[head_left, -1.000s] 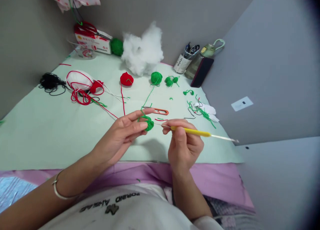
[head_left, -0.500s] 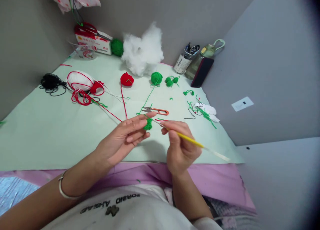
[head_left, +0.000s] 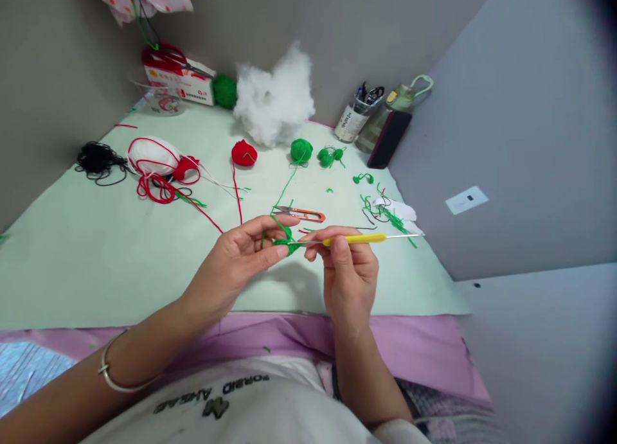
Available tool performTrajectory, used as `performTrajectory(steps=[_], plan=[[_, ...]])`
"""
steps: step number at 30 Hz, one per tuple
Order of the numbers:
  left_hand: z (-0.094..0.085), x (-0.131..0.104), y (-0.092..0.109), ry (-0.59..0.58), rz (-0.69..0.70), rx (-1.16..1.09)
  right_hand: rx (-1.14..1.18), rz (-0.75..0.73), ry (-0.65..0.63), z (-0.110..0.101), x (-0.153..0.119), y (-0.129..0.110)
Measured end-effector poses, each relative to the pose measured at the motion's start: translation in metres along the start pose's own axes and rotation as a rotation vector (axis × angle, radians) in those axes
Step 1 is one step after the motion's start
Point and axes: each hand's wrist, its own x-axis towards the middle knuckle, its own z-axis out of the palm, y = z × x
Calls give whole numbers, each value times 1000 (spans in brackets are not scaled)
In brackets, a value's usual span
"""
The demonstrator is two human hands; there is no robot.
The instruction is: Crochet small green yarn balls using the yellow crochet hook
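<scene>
My left hand (head_left: 241,261) pinches a small green crochet piece (head_left: 285,238) between thumb and fingers, above the pale green mat (head_left: 96,257). A green strand runs from the piece back to a green yarn ball (head_left: 301,150). My right hand (head_left: 344,267) grips a crochet hook with a yellow handle (head_left: 354,239), held level, its tip at the green piece and its metal end pointing right. Orange thread snips (head_left: 301,214) lie on the mat just behind my hands.
On the mat lie a red crochet ball (head_left: 243,153), small green pieces (head_left: 330,155), a white ball wound with red yarn (head_left: 153,156), black yarn (head_left: 96,157) and green scraps (head_left: 390,216). White stuffing (head_left: 274,97), a tool jar (head_left: 354,115), a phone (head_left: 389,139) and a red-white box (head_left: 180,78) stand by the wall.
My right hand has swung the hook from slanting down-right to level and pushed its tip into the green piece. My left hand has shifted slightly and curled around the piece.
</scene>
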Motion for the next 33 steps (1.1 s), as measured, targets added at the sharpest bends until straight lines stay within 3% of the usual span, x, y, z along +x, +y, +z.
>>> performTrajectory(steps=[3, 7, 9, 11, 14, 18, 23, 25, 28, 30, 33], plan=[[1, -2, 0, 33, 43, 82, -148, -116, -21, 1, -6, -4], [8, -4, 1, 129, 72, 111, -467, -450, -98, 4, -15, 3], [10, -3, 0, 77, -12, -46, -629, -609, -84, 5, -17, 8], [9, -1, 0, -19, -157, -233, -679, -675, -39, 7, -17, 11], [4, 2, 2, -75, -277, -380, -399, -476, -6, 7, -11, 7], [2, 2, 3, -104, -200, -326, -67, -187, 27, 8, -3, -1], [9, 0, -1, 3, -57, -177, -221, -221, -30, 10, -5, 1], [10, 1, -2, 21, -83, -212, -374, -360, -47, 10, -9, 6], [8, 4, 0, -34, -232, -353, -537, -545, -78, 6, -13, 11], [4, 6, 2, -66, -312, -436, -455, -485, -28, 4, -11, 11], [1, 6, 5, -68, -303, -469, -149, -198, 60, 3, -5, 6]])
